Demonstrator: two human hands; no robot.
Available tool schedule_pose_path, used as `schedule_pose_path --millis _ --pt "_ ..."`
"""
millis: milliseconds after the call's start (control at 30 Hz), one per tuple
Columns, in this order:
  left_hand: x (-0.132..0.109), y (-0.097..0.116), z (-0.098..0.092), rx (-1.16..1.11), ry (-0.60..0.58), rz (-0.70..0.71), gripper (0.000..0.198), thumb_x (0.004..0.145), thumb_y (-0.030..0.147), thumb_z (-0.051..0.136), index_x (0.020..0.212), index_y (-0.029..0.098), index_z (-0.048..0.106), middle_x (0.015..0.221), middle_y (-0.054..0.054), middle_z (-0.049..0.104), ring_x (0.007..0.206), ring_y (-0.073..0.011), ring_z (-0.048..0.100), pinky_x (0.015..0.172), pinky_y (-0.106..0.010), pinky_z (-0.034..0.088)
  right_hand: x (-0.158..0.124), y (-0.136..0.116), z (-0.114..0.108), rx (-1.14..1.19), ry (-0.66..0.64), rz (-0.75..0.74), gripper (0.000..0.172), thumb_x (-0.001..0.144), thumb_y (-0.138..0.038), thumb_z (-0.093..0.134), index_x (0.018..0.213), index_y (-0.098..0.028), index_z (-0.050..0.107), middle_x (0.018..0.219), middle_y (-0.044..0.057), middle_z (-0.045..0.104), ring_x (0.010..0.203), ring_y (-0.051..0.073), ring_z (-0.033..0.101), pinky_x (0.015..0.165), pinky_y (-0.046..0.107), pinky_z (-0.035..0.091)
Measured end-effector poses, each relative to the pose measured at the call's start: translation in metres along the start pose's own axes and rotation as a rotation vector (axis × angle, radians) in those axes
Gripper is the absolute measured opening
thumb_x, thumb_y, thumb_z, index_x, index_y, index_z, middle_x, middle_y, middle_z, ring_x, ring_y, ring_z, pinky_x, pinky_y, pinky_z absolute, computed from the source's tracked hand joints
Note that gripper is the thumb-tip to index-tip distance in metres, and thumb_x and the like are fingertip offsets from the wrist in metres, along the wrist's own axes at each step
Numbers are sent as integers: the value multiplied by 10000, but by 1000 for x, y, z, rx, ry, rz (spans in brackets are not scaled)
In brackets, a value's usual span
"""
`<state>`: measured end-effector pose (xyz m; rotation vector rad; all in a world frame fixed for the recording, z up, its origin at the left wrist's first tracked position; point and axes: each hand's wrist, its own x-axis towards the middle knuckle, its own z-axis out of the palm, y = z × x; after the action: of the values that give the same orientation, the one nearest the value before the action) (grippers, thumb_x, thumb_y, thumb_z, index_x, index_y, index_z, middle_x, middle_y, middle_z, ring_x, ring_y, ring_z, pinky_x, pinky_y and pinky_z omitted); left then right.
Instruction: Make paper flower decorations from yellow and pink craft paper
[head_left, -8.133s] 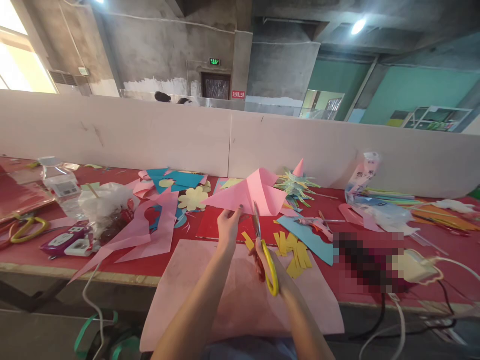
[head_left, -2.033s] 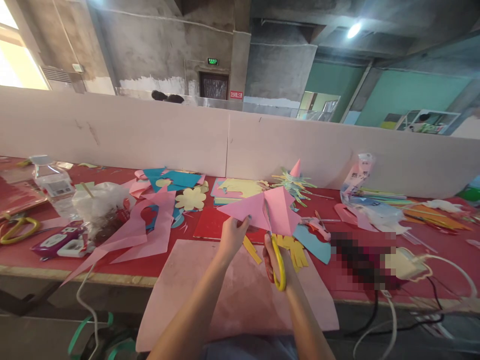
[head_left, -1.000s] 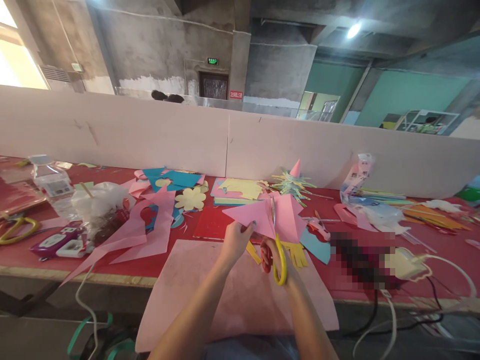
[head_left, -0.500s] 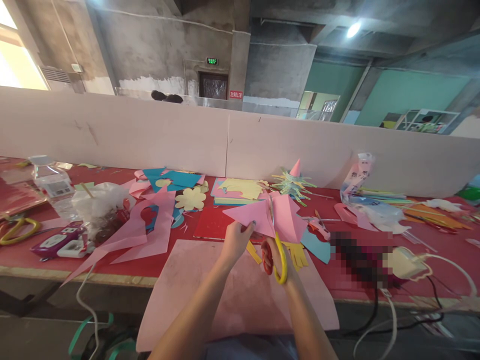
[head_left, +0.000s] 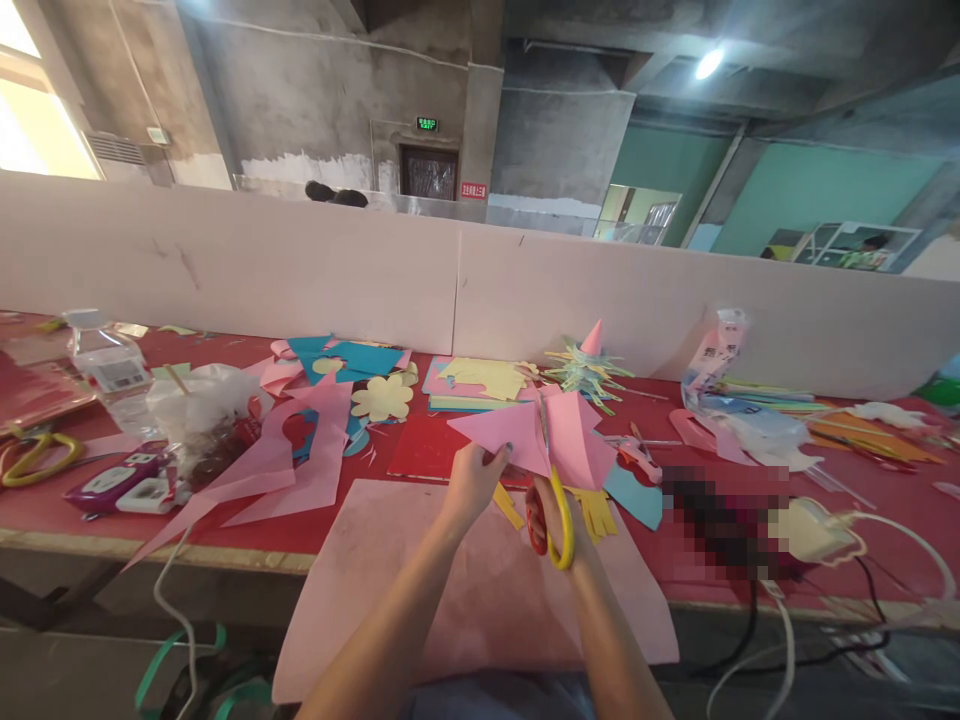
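My left hand (head_left: 474, 482) pinches a folded sheet of pink paper (head_left: 499, 432) by its lower edge, thumb on top. In my right hand (head_left: 551, 515) is a pair of scissors (head_left: 561, 525) with yellow and red handles. Their blades point away from me and lie across the pink paper, between its pointed left part and its wider right part. Beneath the hands are a large pink sheet (head_left: 420, 580) over the table's front edge and yellow fringed paper strips (head_left: 596, 512). A red card (head_left: 426, 447) lies behind my left hand.
Left on the red table stand a plastic bottle (head_left: 109, 365), a purple device (head_left: 112, 490), pink offcuts (head_left: 319, 455) and other scissors (head_left: 41, 458). Behind are a flower cutout (head_left: 382, 398) and a fringed paper piece with a pink cone (head_left: 592, 340). Right are a blue piece (head_left: 636, 497) and cables (head_left: 787, 640).
Almost nothing differs. The whole view has shifted very slightly, while both hands, the pink paper and the scissors keep nearly the same positions.
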<state>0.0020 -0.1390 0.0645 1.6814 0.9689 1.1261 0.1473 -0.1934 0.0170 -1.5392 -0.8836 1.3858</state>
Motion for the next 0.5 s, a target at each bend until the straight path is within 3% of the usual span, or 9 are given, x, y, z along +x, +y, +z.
schedule_pose_path --millis 100,300,500 --pt "0 -1 0 -3 -7 -6 277 781 358 523 657 130 621 612 -79 682 665 -225 662 584 -284 507 3 -7 -7 18 -179 144 557 559 -790 375 566 -237 445 333 8 449 331 194 496 361 315 417" --pt "1 -2 1 -27 -13 -6 266 777 350 530 646 135 616 610 -83 683 669 -228 664 585 -282 507 7 -17 -10 22 -197 308 498 647 -702 418 528 -220 455 335 7 443 332 190 499 379 324 426" --pt "0 -4 1 -22 1 -12 268 771 356 536 631 139 608 579 -68 671 648 -223 661 578 -280 505 4 -25 -4 -80 -234 421 529 751 -640 322 479 -204 447 326 55 440 344 234 535 379 370 439"
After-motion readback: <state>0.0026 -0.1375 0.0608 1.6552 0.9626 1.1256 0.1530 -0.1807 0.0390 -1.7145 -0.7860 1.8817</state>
